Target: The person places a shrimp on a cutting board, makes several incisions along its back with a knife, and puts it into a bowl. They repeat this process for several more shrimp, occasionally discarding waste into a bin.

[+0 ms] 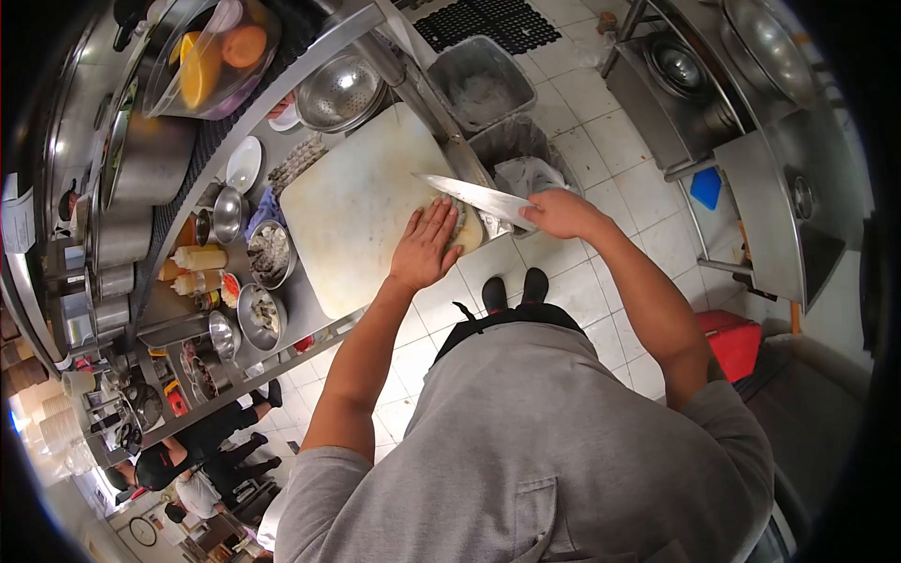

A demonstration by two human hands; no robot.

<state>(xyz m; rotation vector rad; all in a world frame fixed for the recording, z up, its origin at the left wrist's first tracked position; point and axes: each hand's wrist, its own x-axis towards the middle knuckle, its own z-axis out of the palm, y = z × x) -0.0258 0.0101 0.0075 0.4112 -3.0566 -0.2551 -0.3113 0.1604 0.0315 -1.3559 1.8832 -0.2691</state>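
Observation:
My right hand (563,214) is wrapped round the handle of a large chef's knife (474,195), its blade pointing left over the right end of the white cutting board (352,211). Flat on the board just below the blade lies my left hand (427,246), fingers stretched out. Small greyish pieces of food (459,223) show beside its fingers; their kind is hard to make out, and the palm may hide more. Left of the board stand a metal bowl of greyish pieces (270,251) and another metal bowl with pale pieces (263,317).
A metal colander (340,89) sits beyond the board. Grey bins (481,84) stand on the floor by the counter's end. Squeeze bottles (199,258) and small bowls line the counter below a shelf. People in dark clothes (183,455) are at lower left.

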